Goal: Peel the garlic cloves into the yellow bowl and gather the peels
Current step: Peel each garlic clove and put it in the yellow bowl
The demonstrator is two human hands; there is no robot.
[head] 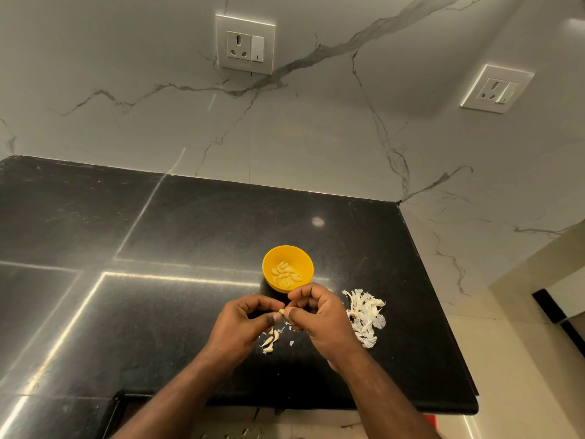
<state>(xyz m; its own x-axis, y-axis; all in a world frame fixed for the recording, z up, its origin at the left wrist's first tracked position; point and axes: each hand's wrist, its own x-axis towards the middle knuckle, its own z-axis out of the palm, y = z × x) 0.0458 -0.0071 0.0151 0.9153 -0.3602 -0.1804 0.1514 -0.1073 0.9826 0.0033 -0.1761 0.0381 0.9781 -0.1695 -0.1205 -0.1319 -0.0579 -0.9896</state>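
Peeling in progress, head view. A garlic clove (281, 311) is pinched between the two hands just above the black surface (177, 223), directly on the near side of the yellow bowl (273, 264). The left hand (243, 324) grips the clove with thumb and forefinger curled around it; the right hand (316, 315) meets it from the opposite side, its fingers curled and its thumb tip pressed to the clove's end, apparently picking at the skin. The clove is too small and too covered to give its long axis with certainty; it seems to lie across, from one hand toward the other.

The bowl already holds several peeled cloves (286, 274). The bowl lies straight ahead of both hands, its near rim almost touching the right knuckles, so either hand could drop the clove with a short forward reach; the right hand is marginally nearer.

A heap of peels (364, 315) lies just right of the right hand; smaller scraps (270, 340) lie on the surface below the hands. Gathering is judged not yet begun.
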